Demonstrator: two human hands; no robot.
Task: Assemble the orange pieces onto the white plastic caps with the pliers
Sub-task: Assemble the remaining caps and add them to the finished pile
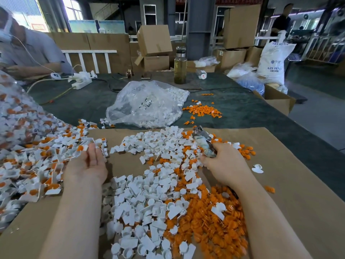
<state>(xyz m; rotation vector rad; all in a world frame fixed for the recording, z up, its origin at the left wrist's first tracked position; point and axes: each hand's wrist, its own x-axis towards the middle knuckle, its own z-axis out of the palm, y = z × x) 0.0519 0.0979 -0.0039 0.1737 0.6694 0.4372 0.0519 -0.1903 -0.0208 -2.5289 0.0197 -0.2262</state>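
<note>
Done pile (31, 165) big, loose caps (141, 212) and orange bits (211, 225) remain — right hand (224, 165) grips pliers (204, 143) (left hand (89, 163) open, empty).

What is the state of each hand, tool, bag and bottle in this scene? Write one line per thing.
Left hand: open, palm up, holding nothing.
Right hand: gripping the pliers' handles.
Metal pliers: held, nose pointing up and away.
Clear plastic bag of white plastic caps: lying open, caps spilling out.
Clear glass bottle of yellowish liquid: upright, capped.
Brown cardboard sheet: flat, covered in loose pieces.
</note>
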